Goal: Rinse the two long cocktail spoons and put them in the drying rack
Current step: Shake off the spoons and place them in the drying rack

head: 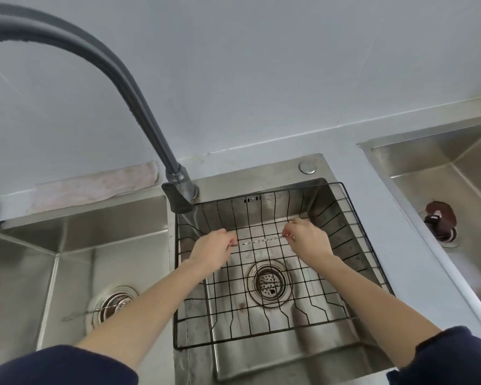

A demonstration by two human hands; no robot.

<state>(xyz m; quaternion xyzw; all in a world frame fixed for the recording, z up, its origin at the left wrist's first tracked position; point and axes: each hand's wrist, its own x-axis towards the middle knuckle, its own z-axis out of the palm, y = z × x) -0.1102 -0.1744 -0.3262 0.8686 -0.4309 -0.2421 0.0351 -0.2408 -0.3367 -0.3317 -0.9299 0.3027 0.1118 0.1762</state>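
Note:
A long twisted metal cocktail spoon [258, 241] is held level between both hands, low over the black wire drying rack [356, 232] in the middle sink basin. My left hand [213, 250] pinches its left end and my right hand [307, 240] pinches its right end. The spoon's ends are hidden in my fingers. A second long cocktail spoon [95, 311] lies on the floor of the left basin, across the drain [114, 304].
The dark grey faucet [139, 98] arches from behind the sinks toward the upper left; no water is visible. A pale cloth [95, 187] lies on the ledge behind the left basin. A third basin [439, 173] at the right holds a brown stopper [440, 220].

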